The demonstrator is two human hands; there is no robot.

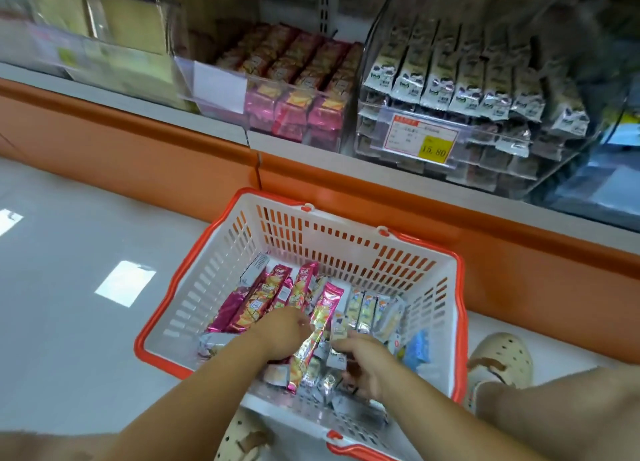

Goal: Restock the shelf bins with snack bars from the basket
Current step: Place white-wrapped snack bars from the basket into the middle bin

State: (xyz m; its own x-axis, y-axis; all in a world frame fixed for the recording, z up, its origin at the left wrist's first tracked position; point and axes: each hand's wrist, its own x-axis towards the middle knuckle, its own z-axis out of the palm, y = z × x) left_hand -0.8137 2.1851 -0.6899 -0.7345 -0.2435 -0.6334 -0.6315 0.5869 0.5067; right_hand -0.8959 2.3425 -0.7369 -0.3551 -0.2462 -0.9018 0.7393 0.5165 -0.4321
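While the basket (214, 280) sits on the floor (69, 287) below the shelf bins (256, 114), we note: left hand (280, 329) pinches a pink snack bar (327, 304) mid-basket; right hand (363, 363) curls round silver packets (337, 358) by its near edge.

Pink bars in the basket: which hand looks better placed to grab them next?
Probably the left hand: it sits right at the pink bars, while the right hand holds silver packets.

White slotted basket (214, 270) rimmed in orange. Pink snack bars (256, 301) printed red and yellow. Orange shelf base (519, 252). White price tag (420, 138) edged red, patched yellow. Cream perforated shoe (502, 360). Pale grey floor (69, 287).
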